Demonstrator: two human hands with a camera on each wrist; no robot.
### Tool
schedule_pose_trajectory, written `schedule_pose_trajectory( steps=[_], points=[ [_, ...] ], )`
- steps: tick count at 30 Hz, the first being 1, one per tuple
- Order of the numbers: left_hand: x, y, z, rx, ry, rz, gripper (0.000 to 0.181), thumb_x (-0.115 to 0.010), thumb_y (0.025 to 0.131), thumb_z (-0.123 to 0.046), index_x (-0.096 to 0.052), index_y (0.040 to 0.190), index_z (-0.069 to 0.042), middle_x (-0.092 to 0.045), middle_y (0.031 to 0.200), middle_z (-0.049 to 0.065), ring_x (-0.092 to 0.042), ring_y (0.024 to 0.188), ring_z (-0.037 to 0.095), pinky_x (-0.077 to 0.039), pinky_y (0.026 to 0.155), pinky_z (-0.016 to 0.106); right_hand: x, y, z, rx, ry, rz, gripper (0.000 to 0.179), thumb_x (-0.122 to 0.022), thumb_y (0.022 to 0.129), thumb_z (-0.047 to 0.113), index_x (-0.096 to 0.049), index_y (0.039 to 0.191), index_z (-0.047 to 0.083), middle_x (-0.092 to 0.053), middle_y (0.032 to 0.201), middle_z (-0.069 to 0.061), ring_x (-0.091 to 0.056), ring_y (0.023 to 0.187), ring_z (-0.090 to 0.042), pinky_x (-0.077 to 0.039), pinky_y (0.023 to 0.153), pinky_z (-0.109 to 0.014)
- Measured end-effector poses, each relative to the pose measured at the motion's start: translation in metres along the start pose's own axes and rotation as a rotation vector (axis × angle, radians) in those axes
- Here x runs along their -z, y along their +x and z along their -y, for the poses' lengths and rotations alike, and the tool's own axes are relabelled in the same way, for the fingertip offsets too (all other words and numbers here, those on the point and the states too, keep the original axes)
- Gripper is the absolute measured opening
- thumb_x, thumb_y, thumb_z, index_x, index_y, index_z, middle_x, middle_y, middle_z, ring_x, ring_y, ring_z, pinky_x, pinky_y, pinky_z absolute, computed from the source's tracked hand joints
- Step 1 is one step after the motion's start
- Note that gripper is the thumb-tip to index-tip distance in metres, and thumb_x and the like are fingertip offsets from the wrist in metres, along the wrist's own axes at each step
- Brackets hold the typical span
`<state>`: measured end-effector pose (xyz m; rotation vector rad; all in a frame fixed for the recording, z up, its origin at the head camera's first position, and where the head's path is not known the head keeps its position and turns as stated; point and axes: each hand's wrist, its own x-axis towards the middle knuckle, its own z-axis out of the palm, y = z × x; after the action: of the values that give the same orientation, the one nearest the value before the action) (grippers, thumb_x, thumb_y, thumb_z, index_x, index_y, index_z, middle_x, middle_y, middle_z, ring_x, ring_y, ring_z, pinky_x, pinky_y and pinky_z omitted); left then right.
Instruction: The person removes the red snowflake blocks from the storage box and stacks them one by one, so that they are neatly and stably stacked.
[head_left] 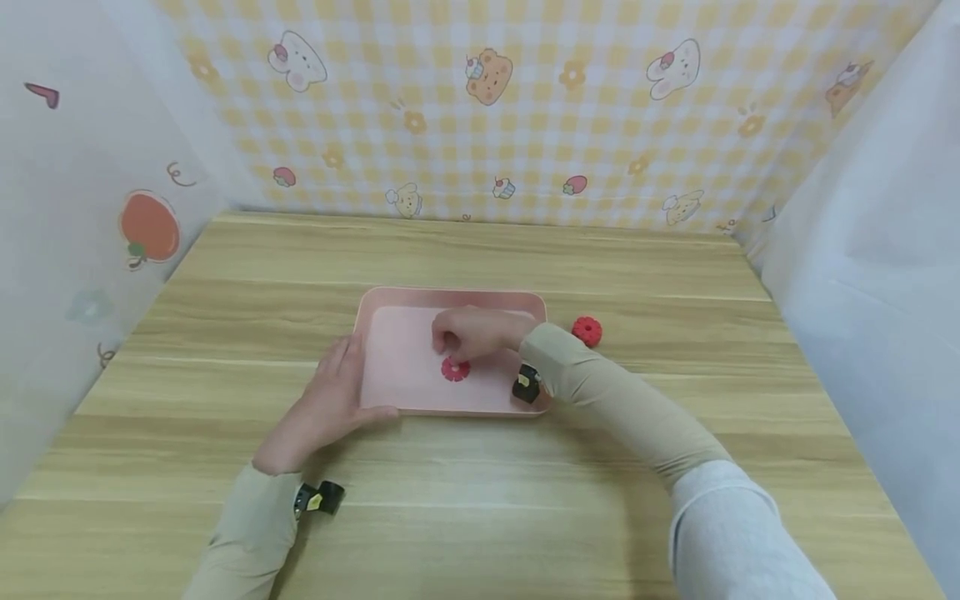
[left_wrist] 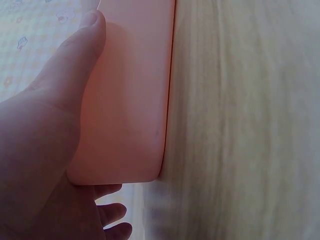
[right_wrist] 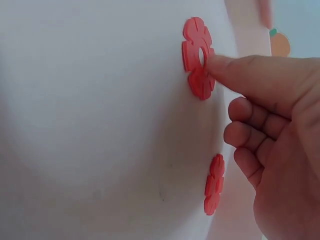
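Observation:
A shallow pink tray (head_left: 405,400) lies on the table. My left hand (head_left: 333,396) holds its front left corner, thumb along the front wall and fingers at the left side, as the left wrist view also shows. Over the tray, my right hand (head_left: 476,332) points down. Its thumb and forefinger pinch a red flower-shaped plastic disc (right_wrist: 192,52) with a round hole, tilted on edge in the right wrist view; the forefinger is mostly hidden. A second red flower disc (right_wrist: 214,185) sits below it in that view. In the head view one red disc (head_left: 455,371) shows right at the fingertips.
Outside the tray, to its right, a stack of red flower discs (head_left: 587,331) stands on the wooden table (head_left: 480,500). A yellow checked backdrop (head_left: 450,150) rises behind the table, with pale sheets at both sides. Each wrist carries a small black camera.

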<state>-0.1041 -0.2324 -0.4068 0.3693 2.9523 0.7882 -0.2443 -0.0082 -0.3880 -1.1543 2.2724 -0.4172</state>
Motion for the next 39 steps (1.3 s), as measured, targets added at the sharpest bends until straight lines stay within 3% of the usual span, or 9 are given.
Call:
schedule_pose_trajectory(
  steps=[3, 10, 16, 19, 26, 39],
  points=[
    [-0.002, 0.000, 0.000, 0.001, 0.004, 0.005, 0.124, -0.082, 0.069, -0.048, -0.006, 0.147, 0.012, -0.020, 0.148, 0.035, -0.023, 0.135, 0.048, -0.026, 0.111, 0.061, 0.000, -0.003, -0.003, 0.022, 0.013, -0.004, 0.023, -0.077, 0.081, 0.021, -0.061, 0.097, 0.017, -0.057, 0.093, 0.002, -0.053, 0.089, -0.014, -0.047, 0.079, -0.021],
    [-0.001, 0.001, 0.001, 0.014, 0.012, 0.018, 0.125, -0.081, 0.070, -0.050, -0.004, 0.148, 0.012, -0.017, 0.150, 0.034, -0.020, 0.137, 0.048, -0.024, 0.112, 0.061, -0.004, -0.009, -0.007, 0.121, -0.082, 0.019, 0.029, -0.075, 0.081, 0.018, -0.061, 0.105, 0.015, -0.055, 0.097, 0.004, -0.050, 0.091, -0.012, -0.045, 0.083, -0.020],
    [0.000, 0.001, -0.001, 0.019, 0.019, 0.023, 0.125, -0.080, 0.071, -0.051, -0.005, 0.147, 0.013, -0.016, 0.150, 0.035, -0.019, 0.137, 0.049, -0.023, 0.112, 0.061, -0.006, -0.010, -0.008, 0.173, -0.125, -0.016, 0.016, -0.070, 0.083, 0.013, -0.063, 0.098, 0.014, -0.056, 0.092, 0.003, -0.051, 0.086, -0.011, -0.045, 0.079, -0.019],
    [0.000, 0.001, -0.001, 0.025, 0.020, 0.028, 0.124, -0.080, 0.071, -0.049, -0.005, 0.146, 0.014, -0.016, 0.150, 0.036, -0.018, 0.137, 0.050, -0.022, 0.112, 0.061, -0.006, -0.010, -0.010, 0.173, -0.122, -0.035, 0.014, -0.069, 0.084, 0.013, -0.063, 0.097, 0.014, -0.055, 0.091, 0.003, -0.051, 0.085, -0.011, -0.045, 0.078, -0.019],
    [0.001, 0.001, -0.002, 0.021, 0.026, 0.025, 0.125, -0.079, 0.071, -0.050, -0.004, 0.146, 0.014, -0.017, 0.149, 0.037, -0.020, 0.136, 0.050, -0.023, 0.112, 0.062, -0.007, -0.014, -0.011, 0.135, -0.106, -0.037, 0.028, -0.077, 0.080, 0.024, -0.062, 0.103, 0.017, -0.056, 0.096, 0.006, -0.052, 0.088, -0.010, -0.047, 0.080, -0.019],
    [0.000, 0.002, -0.002, 0.024, 0.014, 0.023, 0.126, -0.080, 0.070, -0.052, -0.004, 0.147, 0.013, -0.019, 0.149, 0.035, -0.020, 0.136, 0.049, -0.023, 0.112, 0.061, -0.013, -0.012, -0.008, 0.087, -0.124, -0.070, 0.022, -0.072, 0.082, 0.021, -0.060, 0.100, 0.017, -0.055, 0.093, 0.005, -0.052, 0.085, -0.010, -0.047, 0.077, -0.018]
  ],
)
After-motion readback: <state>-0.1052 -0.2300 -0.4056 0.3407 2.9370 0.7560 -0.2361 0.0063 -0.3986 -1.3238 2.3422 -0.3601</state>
